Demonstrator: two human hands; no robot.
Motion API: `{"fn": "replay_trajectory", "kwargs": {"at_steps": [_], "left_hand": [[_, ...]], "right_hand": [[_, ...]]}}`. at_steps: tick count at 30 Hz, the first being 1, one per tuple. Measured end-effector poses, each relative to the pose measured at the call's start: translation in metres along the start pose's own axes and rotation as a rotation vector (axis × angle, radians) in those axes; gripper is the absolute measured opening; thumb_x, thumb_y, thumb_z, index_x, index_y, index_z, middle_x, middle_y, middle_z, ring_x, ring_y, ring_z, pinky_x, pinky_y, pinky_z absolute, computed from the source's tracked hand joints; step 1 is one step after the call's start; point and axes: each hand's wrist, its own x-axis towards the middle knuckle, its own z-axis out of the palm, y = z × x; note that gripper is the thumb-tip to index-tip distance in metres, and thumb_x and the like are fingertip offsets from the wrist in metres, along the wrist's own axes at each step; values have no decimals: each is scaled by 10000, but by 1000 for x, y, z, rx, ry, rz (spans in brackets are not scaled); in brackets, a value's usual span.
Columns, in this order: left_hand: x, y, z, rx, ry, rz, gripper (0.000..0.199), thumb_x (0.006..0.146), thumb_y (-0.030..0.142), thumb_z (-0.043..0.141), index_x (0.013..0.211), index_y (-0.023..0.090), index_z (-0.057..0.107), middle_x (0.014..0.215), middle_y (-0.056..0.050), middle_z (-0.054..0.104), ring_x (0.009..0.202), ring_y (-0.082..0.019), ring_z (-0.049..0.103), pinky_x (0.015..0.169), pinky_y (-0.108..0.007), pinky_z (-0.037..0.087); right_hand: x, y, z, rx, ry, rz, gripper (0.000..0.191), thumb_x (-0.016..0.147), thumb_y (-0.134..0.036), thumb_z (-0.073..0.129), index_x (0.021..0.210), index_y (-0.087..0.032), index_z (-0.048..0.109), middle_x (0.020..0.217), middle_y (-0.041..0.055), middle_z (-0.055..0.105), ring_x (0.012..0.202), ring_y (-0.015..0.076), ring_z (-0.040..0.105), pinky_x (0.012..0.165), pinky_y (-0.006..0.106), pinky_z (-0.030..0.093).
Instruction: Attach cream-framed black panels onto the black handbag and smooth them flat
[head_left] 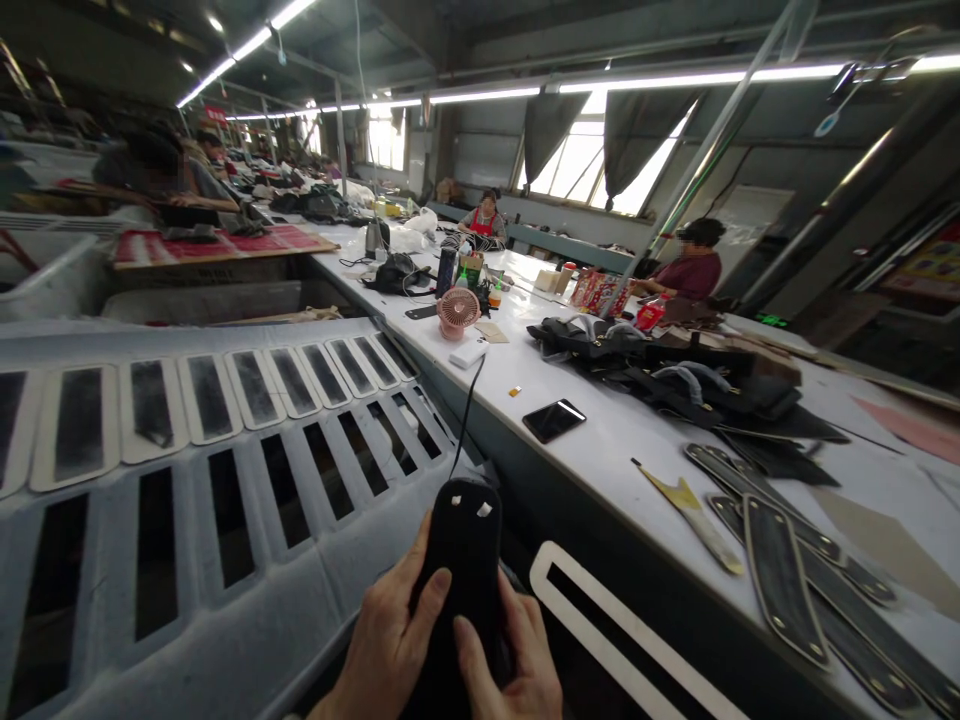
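Note:
A long black strap piece [463,560] with a rounded end stands tilted up in front of me, two small white bits showing near its tip. My left hand [397,630] grips its left edge, thumb laid on the face. On the other edge, my right hand [514,655] is wrapped round it with the thumb pressed on the front. Its lower end is out of sight between my hands. To the right of my hands lies a pale, long looped frame [622,625]. Black studded strap pieces [784,580] lie on the white table, some overlapping.
Along the left runs a slotted grey rack [292,590] with pale-bordered panels [217,395] in a row. The white table [480,410] holds a phone [553,420], a yellow-handled tool [690,510], a pink fan [458,311] and black bags [675,370]. Several people sit farther back.

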Motion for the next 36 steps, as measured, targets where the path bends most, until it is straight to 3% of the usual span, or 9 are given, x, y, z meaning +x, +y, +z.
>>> {"fn": "replay_trajectory", "kwargs": {"at_steps": [5, 12, 17, 21, 25, 28, 32, 36], "left_hand": [[3, 8, 2, -48, -25, -42, 464, 959, 401, 425, 1393, 242, 463, 1395, -47, 522, 1274, -240, 496, 1081, -356, 405], [3, 0, 4, -105, -27, -134, 464, 963, 447, 398, 1334, 206, 537, 1348, -47, 570, 1240, -240, 533, 1084, -336, 403], [4, 3, 6, -140, -53, -123, 491, 967, 454, 385, 1360, 186, 507, 1352, -50, 568, 1222, -235, 549, 1059, -305, 427], [6, 4, 9, -177, -67, -109, 498, 965, 464, 381, 1367, 198, 504, 1344, -41, 576, 1212, -240, 557, 1040, -300, 446], [8, 3, 8, -156, -99, -100, 507, 974, 446, 364, 1425, 221, 422, 1405, -28, 517, 1284, -229, 486, 1109, -323, 363], [13, 6, 4, -133, -168, -64, 491, 981, 423, 349, 1433, 239, 408, 1402, -27, 521, 1295, -221, 474, 1123, -333, 338], [22, 15, 1, -60, -165, 15, 451, 963, 422, 406, 1355, 232, 521, 1188, -63, 658, 1112, -228, 603, 1004, -317, 459], [28, 24, 3, -2, -34, 52, 390, 933, 429, 485, 1211, 204, 641, 823, -40, 633, 778, -183, 620, 741, -266, 518]], "right_hand": [[1, 0, 3, 54, 14, 58, 362, 818, -444, 648, 1113, -234, 651, 989, 54, 646, 926, 240, 630, 811, 321, 499], [3, -11, 3, 77, 33, 62, 296, 833, -403, 635, 1079, -247, 686, 980, 49, 657, 939, 230, 620, 837, 309, 491], [3, -11, 2, 106, 70, 114, 326, 827, -435, 635, 1061, -218, 698, 991, 72, 669, 957, 251, 621, 846, 325, 503], [3, -10, 0, 122, 105, 70, 306, 811, -417, 659, 1023, -203, 712, 933, 70, 679, 886, 242, 641, 794, 310, 523], [19, -15, -7, 160, 55, 142, 364, 811, -434, 657, 1086, -196, 678, 922, 64, 696, 801, 229, 665, 691, 290, 552], [37, -18, -8, 232, -43, 256, 488, 801, -469, 666, 1191, -183, 602, 1039, 88, 692, 929, 265, 665, 770, 330, 565], [47, -21, -4, 395, -122, 315, 617, 806, -519, 650, 1295, -185, 476, 1234, 115, 620, 1160, 275, 568, 978, 376, 482], [40, -22, -2, 374, -83, 307, 632, 817, -542, 629, 1305, -183, 448, 1212, 117, 637, 1155, 264, 576, 962, 344, 487]]}}
